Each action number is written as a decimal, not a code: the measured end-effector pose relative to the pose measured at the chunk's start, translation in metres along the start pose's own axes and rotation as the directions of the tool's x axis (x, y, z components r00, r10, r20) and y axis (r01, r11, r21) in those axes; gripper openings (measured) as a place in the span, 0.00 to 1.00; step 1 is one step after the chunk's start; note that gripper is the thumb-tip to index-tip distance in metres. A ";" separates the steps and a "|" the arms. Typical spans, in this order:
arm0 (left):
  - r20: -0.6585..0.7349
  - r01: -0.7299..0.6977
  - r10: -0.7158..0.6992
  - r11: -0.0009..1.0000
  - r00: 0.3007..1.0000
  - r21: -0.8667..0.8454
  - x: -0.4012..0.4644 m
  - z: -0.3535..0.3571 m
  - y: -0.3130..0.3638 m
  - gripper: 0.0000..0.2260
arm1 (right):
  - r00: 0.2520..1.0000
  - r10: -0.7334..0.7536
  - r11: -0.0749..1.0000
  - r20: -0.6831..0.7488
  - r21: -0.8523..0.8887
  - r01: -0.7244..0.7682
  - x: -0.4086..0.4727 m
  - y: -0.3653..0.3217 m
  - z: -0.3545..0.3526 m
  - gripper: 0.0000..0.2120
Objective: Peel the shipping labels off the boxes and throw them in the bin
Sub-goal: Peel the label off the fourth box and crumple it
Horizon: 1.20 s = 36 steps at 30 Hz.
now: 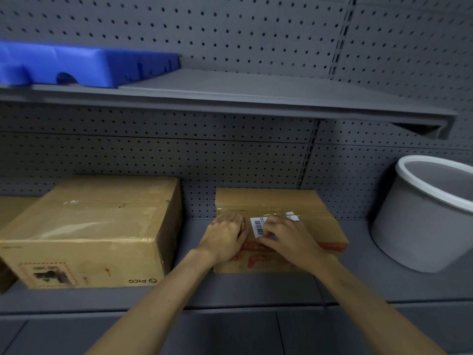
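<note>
**Both hands on the label of the small box**

A grey pegboard wall (230, 29) fills the back of the frame, with two grey shelves fixed to it. The upper shelf (230, 96) crosses the upper half of the frame and carries a blue plastic crate (84, 64) at the upper left. The lower shelf (281, 288) runs across the lower half.

On the lower shelf at the left sits a large cardboard box (97, 231), taped across its top, with a torn patch on its front face. At the far left edge a sliver of another box (12, 208) shows. At the right edge of the frame stands a grey bin (422, 221) with a white rim, well apart from the boxes.

Between the large box and the bin, at lower centre, is a small cardboard box (276, 201) with red print on its front. A white shipping label (259, 225) with a barcode lies on its top, partly under clear tape.

The left hand (225, 237) rests curled on the box top just left of the label, fingers drawn together. The right hand (286, 239) covers the label's right part, fingertips bent down at its lower edge; whether they actually pinch the label I cannot tell.
</note>
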<state>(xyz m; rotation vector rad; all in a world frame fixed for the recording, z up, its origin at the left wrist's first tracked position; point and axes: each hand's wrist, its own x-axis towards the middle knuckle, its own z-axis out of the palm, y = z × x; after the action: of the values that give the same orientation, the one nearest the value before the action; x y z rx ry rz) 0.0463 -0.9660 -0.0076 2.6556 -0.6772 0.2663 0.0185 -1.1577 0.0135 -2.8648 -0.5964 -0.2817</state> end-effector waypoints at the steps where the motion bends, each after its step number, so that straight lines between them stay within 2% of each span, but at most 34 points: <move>1: -0.006 -0.002 0.002 1.000 1.000 0.000 0.000 0.000 0.000 0.13 | 1.000 -0.002 1.000 -0.002 0.000 0.002 0.000 0.000 0.000 0.16; 16: 0.012 0.011 -0.011 1.000 1.000 0.004 0.001 0.001 0.000 0.12 | 1.000 0.026 0.999 -0.017 0.019 -0.026 0.002 -0.001 0.001 0.17; 24: 0.036 0.008 -0.008 1.000 0.999 -0.001 0.001 0.003 -0.002 0.12 | 0.999 -0.030 0.994 -0.013 -0.102 0.028 0.001 -0.009 0.001 0.13; 29: 0.029 0.001 -0.001 1.000 1.000 0.006 0.000 0.002 -0.001 0.12 | 0.999 -0.030 0.994 -0.018 -0.107 0.028 0.001 -0.012 0.000 0.13; 36: 0.066 0.028 -0.027 1.000 0.997 -0.012 0.000 -0.001 0.001 0.12 | 0.996 0.087 0.988 -0.033 0.130 -0.082 0.001 -0.009 -0.004 0.09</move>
<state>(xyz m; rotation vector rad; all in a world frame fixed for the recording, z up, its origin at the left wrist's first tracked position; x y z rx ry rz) 0.0462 -0.9662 -0.0061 2.6697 -0.6603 0.1674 0.0147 -1.1503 0.0185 -2.7458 -0.4661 -0.2736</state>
